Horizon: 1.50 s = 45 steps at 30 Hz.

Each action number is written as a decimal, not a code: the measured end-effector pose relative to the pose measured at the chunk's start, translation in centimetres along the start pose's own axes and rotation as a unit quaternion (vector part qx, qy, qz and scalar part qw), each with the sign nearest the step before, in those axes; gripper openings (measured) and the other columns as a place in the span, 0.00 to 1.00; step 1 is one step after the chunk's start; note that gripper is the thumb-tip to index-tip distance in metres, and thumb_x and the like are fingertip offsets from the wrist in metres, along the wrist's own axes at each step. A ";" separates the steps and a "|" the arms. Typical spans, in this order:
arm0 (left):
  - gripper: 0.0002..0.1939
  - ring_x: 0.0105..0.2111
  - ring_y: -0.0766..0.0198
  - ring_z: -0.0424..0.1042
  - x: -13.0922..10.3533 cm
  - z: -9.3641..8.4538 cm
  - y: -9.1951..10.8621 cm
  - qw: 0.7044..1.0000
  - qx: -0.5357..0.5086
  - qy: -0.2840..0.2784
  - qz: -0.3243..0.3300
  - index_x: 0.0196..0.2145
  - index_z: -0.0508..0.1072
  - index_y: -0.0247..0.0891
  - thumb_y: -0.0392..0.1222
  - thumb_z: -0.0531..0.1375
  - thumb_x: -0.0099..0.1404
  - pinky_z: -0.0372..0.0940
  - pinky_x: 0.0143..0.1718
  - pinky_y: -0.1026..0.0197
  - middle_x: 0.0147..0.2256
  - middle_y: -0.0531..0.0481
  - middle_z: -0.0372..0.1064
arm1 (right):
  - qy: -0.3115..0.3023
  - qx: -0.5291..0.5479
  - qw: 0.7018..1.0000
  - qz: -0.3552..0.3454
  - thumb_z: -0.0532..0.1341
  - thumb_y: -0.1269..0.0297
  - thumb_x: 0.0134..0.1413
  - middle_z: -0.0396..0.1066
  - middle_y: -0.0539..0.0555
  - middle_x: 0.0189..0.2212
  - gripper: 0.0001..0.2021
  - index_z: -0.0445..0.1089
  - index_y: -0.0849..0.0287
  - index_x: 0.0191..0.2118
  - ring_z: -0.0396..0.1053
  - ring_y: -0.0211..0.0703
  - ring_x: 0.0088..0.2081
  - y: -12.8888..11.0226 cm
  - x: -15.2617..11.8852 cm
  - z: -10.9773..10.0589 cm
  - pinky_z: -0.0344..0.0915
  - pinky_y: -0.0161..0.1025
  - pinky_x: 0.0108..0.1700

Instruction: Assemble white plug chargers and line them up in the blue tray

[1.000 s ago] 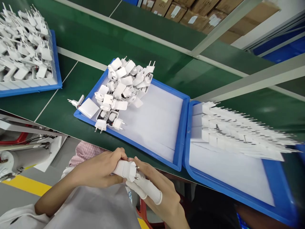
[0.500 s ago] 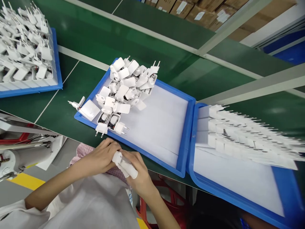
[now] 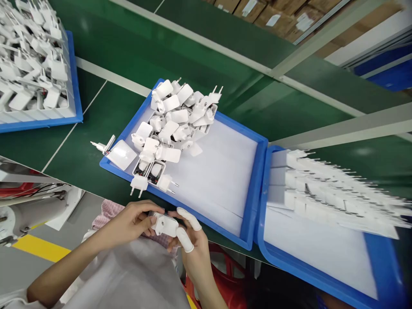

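Observation:
A white plug adapter (image 3: 167, 226) is held between my two hands, in front of the near edge of the middle blue tray (image 3: 247, 193). My left hand (image 3: 138, 221) grips its left end with thumb and fingers. My right hand (image 3: 193, 240), with white finger cots on thumb and index finger, pinches its right end. A heap of white adapters (image 3: 169, 128) lies in the left part of that tray, some with their housings uncovered. One opened adapter (image 3: 121, 154) rests across the tray's left corner, its pronged part sticking out.
At the upper left, a white crate (image 3: 41, 113) full of adapters stands on a blue tray. To the right, another blue tray (image 3: 267, 240) holds rows of adapters (image 3: 328, 193). A metal frame (image 3: 341, 122) and cardboard boxes (image 3: 280, 17) are behind; a red stool (image 3: 225, 266) is below.
The adapter between my hands has turned, so its flat face with a pin now shows. My right fingers have spread apart around it. The view has shifted slightly.

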<state>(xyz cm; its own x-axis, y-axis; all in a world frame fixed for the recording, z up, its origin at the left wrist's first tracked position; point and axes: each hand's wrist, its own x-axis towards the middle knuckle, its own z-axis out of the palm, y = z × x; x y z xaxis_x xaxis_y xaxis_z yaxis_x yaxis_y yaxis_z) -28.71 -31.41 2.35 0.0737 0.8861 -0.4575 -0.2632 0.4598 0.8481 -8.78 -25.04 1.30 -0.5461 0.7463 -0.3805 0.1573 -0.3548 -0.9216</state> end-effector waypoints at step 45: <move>0.16 0.38 0.61 0.74 0.1 0.1 -0.5 0.999 -0.024 -0.002 0.046 0.48 0.78 0.41 0.50 0.56 0.71 0.74 0.34 0.63 0.48 0.42 0.69 | -0.022 0.057 0.994 0.093 0.64 0.48 0.57 0.76 0.54 0.39 0.17 0.66 0.52 0.45 0.76 0.44 0.29 -1.7 0.4 1.8 0.76 0.43 0.31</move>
<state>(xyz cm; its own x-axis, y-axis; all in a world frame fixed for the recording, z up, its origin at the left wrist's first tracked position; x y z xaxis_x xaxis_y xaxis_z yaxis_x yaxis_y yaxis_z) -28.52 -31.53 1.92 0.0502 0.9248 -0.3773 -0.3153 0.3731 0.8726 -10.78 -25.13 2.82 -0.5517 0.6381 -0.5372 0.1663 -0.5470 -0.8205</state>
